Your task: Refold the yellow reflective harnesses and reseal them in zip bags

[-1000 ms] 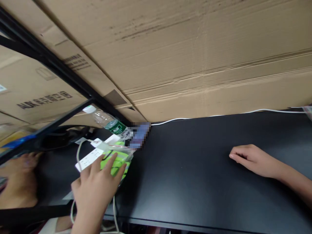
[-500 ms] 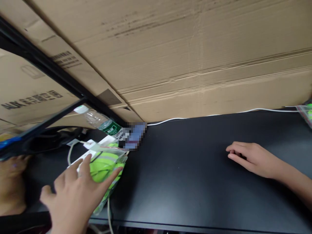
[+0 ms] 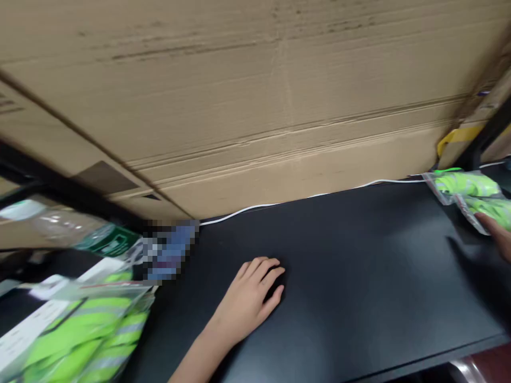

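Note:
My left hand (image 3: pixel 251 298) rests palm down on the black tabletop (image 3: pixel 335 276), its fingers loosely apart and nothing in them. At the right edge, my right hand (image 3: pixel 498 236) is partly cut off by the frame. Its thumb lies over a clear plastic bag with a folded neon-yellow reflective vest (image 3: pixel 493 208), which it grips; the other fingers are hidden. Just behind that lies another bagged reflective vest (image 3: pixel 465 183). More neon reflective vests in a clear bag (image 3: pixel 83 335) lie at the lower left, away from both hands.
A large cardboard panel (image 3: pixel 287 106) stands along the back, with a white cable (image 3: pixel 255 206) at its foot. On the left are a blurred plastic bottle (image 3: pixel 107 239), a white power strip (image 3: pixel 32 327) and a pixelated blue item (image 3: pixel 175 250). Black frame bars (image 3: pixel 485 133) stand at both sides.
The view has swung right. My left hand has moved from beside the left bagged vests onto the tabletop. My right hand has gone right and taken hold of a bagged vest.

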A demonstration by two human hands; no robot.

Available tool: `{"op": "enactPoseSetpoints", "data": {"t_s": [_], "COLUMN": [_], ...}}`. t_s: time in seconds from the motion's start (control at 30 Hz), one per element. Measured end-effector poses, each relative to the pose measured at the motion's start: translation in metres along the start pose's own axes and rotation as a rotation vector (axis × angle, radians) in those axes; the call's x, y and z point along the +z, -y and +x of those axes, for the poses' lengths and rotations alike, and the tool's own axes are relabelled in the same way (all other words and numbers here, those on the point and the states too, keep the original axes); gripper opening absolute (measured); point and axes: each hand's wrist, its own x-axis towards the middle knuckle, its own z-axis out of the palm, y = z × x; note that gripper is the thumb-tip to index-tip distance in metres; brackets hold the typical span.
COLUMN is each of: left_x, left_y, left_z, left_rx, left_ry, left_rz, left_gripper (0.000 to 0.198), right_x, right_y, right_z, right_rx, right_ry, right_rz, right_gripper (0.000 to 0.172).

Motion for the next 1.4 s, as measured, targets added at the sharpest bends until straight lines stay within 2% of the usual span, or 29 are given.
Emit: {"op": "enactPoseSetpoints", "data": {"t_s": [0.03,0.07,0.13,0.2,0.37,0.47,0.57,0.63,0.7,0.77,0.83,0.9,1.0,1.1,1.17,1.27,1.3,1.4], "left_x": [0.006,0.011,0.018,0.022,0.025,0.026,0.028,0.029,0.03,0.031,0.031,0.031,0.032,0.034,0.034,0.034,0.034,0.033], "left_y": [-0.003,-0.006,-0.013,-0.017,-0.022,-0.022,-0.022,-0.02,-0.017,-0.013,-0.01,-0.008,-0.011,-0.018,-0.021,-0.022,-0.022,-0.02], "left_z": [0.011,0.02,0.037,0.049,0.062,0.066,0.071,0.072,0.069,0.065,0.062,0.061,0.064,0.067,0.067,0.064,0.062,0.058], "left_rx": [0.03,0.054,0.081,0.084,0.055,0.028,-0.004,-0.023,-0.062,-0.145,-0.248,-0.314,-0.377,-0.434,-0.458,-0.495,-0.5,-0.498], "left_ry": [-0.001,-0.003,-0.002,-0.002,0.004,0.007,-0.002,-0.021,-0.091,-0.203,-0.295,-0.321,-0.348,-0.417,-0.461,-0.516,-0.522,-0.554], "left_rz": [0.007,0.003,-0.029,-0.064,-0.132,-0.182,-0.245,-0.286,-0.292,-0.262,-0.263,-0.365,-0.645,-0.855,-0.921,-0.967,-0.967,-0.874], "left_gripper": [0.028,0.028,0.027,0.025,0.021,0.02,0.031,0.035,0.028,0.019,0.023,0.028,0.03,0.031,0.031,0.036,0.037,0.031], "right_x": [0.003,0.005,0.005,0.004,0.012,0.024,0.034,0.041,0.051,0.062,0.072,0.078,0.078,0.073,0.069,0.064,0.063,0.061], "right_y": [-0.013,-0.02,-0.023,-0.017,0.021,0.065,0.126,0.17,0.212,0.249,0.28,0.302,0.316,0.314,0.311,0.309,0.308,0.306], "right_z": [-0.001,-0.002,-0.004,-0.009,-0.04,-0.058,-0.064,-0.061,-0.055,-0.049,-0.046,-0.047,-0.054,-0.06,-0.059,-0.055,-0.054,-0.054], "right_rx": [0.179,0.346,0.451,0.345,-0.103,-0.406,-0.61,-0.665,-0.671,-0.68,-0.702,-0.701,-0.735,-0.819,-0.862,-0.969,-1.027,-1.179], "right_ry": [0.012,0.127,0.256,0.29,0.261,0.258,0.358,0.437,0.467,0.487,0.487,0.474,0.469,0.442,0.367,0.18,0.13,0.003], "right_rz": [-0.048,-0.086,-0.115,-0.111,-0.02,0.083,0.155,0.199,0.248,0.294,0.339,0.389,0.428,0.427,0.458,0.58,0.617,0.684], "right_gripper": [0.101,0.106,0.107,0.098,0.071,0.067,0.062,0.075,0.083,0.07,0.061,0.057,0.055,0.056,0.059,0.062,0.055,0.019]}}
